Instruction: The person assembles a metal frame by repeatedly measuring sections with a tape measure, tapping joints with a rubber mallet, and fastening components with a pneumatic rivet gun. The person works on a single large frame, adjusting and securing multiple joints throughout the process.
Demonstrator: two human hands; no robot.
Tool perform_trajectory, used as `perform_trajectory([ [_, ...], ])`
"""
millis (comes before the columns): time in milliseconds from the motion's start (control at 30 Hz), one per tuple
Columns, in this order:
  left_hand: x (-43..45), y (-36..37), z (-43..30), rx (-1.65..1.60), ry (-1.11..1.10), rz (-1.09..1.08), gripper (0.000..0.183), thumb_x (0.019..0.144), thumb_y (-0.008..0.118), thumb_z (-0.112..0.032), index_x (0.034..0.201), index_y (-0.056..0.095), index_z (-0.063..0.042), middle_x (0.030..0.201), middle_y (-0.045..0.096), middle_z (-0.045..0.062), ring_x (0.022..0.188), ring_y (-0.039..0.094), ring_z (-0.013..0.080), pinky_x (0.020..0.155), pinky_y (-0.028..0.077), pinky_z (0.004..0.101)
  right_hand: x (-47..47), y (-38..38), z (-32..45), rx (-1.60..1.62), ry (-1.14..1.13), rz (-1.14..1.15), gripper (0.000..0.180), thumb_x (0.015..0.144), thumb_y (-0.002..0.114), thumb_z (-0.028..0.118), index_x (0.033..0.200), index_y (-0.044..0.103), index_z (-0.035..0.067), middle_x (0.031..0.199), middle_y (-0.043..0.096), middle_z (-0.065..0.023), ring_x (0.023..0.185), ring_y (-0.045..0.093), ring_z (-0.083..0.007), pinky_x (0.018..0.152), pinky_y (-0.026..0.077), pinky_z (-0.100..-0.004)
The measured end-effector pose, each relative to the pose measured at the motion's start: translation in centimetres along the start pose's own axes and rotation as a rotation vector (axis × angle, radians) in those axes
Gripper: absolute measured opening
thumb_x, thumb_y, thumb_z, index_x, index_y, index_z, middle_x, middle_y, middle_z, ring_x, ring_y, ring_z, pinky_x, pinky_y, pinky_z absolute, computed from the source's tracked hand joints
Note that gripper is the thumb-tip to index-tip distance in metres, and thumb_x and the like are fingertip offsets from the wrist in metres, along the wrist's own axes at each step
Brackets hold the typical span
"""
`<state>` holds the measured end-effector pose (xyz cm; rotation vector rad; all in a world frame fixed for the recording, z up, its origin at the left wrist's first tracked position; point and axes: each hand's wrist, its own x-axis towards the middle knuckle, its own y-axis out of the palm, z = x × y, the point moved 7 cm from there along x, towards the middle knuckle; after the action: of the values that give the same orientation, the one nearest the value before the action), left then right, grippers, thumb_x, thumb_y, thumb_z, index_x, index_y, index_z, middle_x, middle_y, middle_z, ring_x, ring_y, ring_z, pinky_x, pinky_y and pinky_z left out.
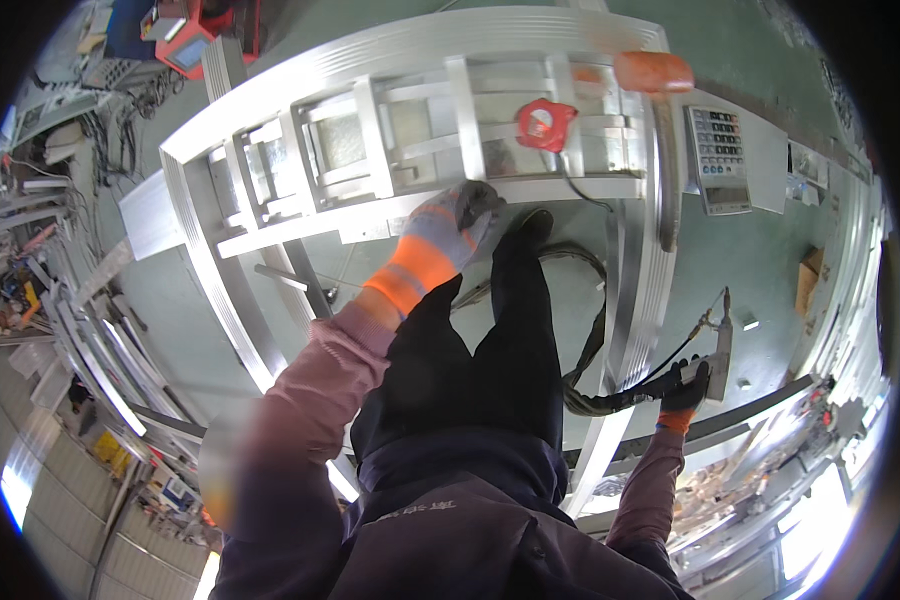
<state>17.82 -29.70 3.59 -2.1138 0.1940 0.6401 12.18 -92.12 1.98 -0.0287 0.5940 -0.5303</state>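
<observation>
My left hand (457, 217), in a grey and orange glove, has its fingers curled over the near aluminium rail (315, 223) of a ladder-like frame. Its fingertips are partly hidden. Low on the right, my gloved right hand (686, 386) grips a torch-like hand tool (722, 364), its narrow nozzle pointing away from me. A thick dark hose (596, 405) and a thin black line run to this tool. The slatted frame lies across a larger aluminium frame (645, 300). On the slats sits a red tape measure (546, 125), with a dark cord beside it.
A mallet with an orange head (654, 73) rests along the right-hand beam. Beyond it a calculator (718, 159) lies on a pale panel. A red machine (195, 45) with a screen stands far left. Metal profiles (97, 360) are stacked left, and a cardboard box (808, 281) sits right.
</observation>
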Motion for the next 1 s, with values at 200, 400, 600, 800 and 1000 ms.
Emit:
perform_trajectory([
  [200,4.4,0.4,-4.5,-0.180,-0.071,-0.241,0.058,0.094,0.057,-0.050,0.133,0.055,-0.007,0.113,0.070,0.020,0.106,0.065,0.0403,0.093,0.051,0.0445,-0.4,4.7,0.1,0.061,0.135,-0.126,0.034,0.087,0.080,0.022,0.114,0.067,0.006,0.086,0.067,-0.0042,0.069,0.063,-0.0136,0.058,0.051,-0.0262],
  [400,4.7,-0.4,-5.8,-0.334,-0.037,-0.474,0.027,0.092,0.066,-0.019,0.116,0.064,-0.006,0.104,0.071,0.016,0.093,0.070,0.0356,0.082,0.056,0.0386,-0.5,5.7,0.3,-0.098,0.180,-0.024,0.028,0.089,0.078,0.024,0.108,0.071,0.004,0.087,0.068,-0.0015,0.071,0.062,-0.0123,0.059,0.048,-0.0264],
  [600,4.1,-0.3,-5.1,-0.433,-0.175,-0.456,0.032,0.088,0.067,-0.016,0.119,0.063,-0.008,0.111,0.069,0.014,0.097,0.067,0.0366,0.087,0.054,0.0407,0.6,3.6,-1.8,-0.083,0.241,0.058,0.028,0.093,0.075,0.024,0.114,0.068,0.007,0.093,0.069,-0.0030,0.076,0.065,-0.0135,0.063,0.051,-0.0262],
  [800,7.6,-3.0,-7.9,0.098,-0.077,-0.450,0.062,0.084,0.073,-0.034,0.140,0.052,-0.017,0.135,0.059,0.011,0.122,0.057,0.0338,0.098,0.049,0.0457,-0.5,2.1,-3.4,-0.148,0.313,0.054,0.034,0.096,0.071,0.021,0.126,0.063,0.009,0.110,0.068,-0.0052,0.086,0.066,-0.0135,0.066,0.052,-0.0239],
  [1000,12.6,-1.9,-8.4,0.021,-0.206,-0.155,0.081,0.077,0.074,-0.045,0.145,0.044,-0.014,0.135,0.059,0.016,0.122,0.058,0.0410,0.103,0.048,0.0455,-1.8,2.3,-2.8,-0.198,0.164,0.106,0.037,0.098,0.069,0.020,0.132,0.059,0.010,0.097,0.066,0.0018,0.078,0.062,-0.0096,0.059,0.046,-0.0246],
])
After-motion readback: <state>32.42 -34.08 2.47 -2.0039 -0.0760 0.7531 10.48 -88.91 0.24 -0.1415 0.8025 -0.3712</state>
